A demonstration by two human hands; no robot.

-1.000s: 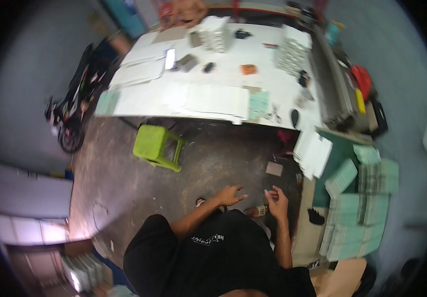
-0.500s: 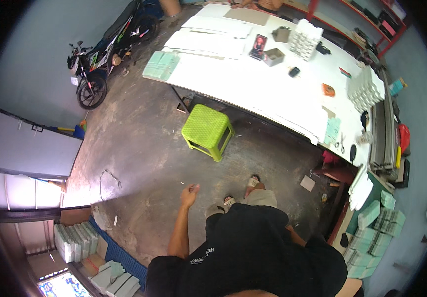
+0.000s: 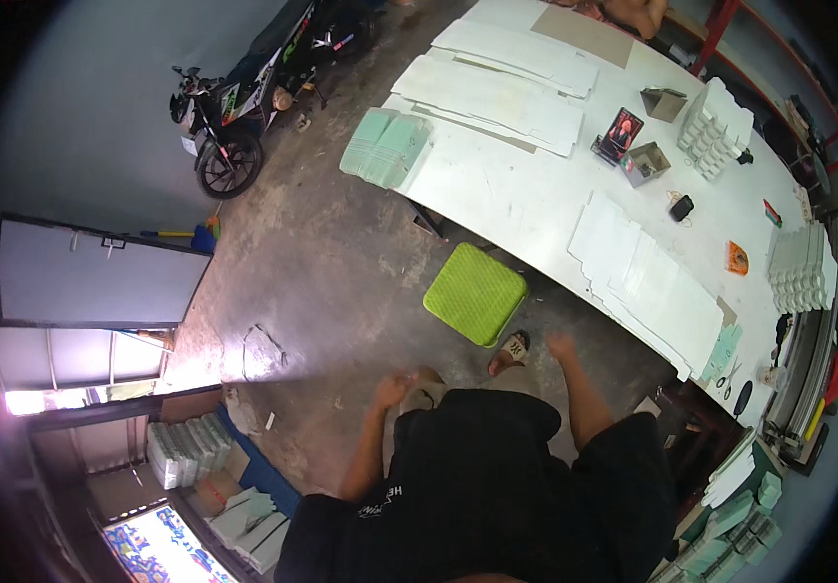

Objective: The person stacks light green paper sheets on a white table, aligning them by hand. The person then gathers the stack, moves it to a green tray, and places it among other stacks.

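My left hand (image 3: 398, 389) hangs beside my left thigh, smeared by motion, its fingers not clear. My right hand (image 3: 561, 346) is out in front, also blurred, just below the right corner of a lime green plastic stool (image 3: 475, 293). No held object shows in either hand. The stool stands on the floor by the long white table (image 3: 506, 185). Along the table's near edge lie overlapping white cut sheets (image 3: 647, 282). One sandalled foot (image 3: 509, 352) shows in front of the stool.
Green-white stacks (image 3: 386, 148), small boxes (image 3: 645, 163), white stacked pieces (image 3: 714, 128) and scissors (image 3: 727, 380) rest on the table. A motorcycle (image 3: 244, 117) stands by the left wall. Bundles (image 3: 188, 449) sit low left. Another person's arm (image 3: 633, 14) is at the far table end.
I have moved nearer the stool and table. My right hand, hidden at my side before, has swung forward; my left hand has dropped back closer to my leg.
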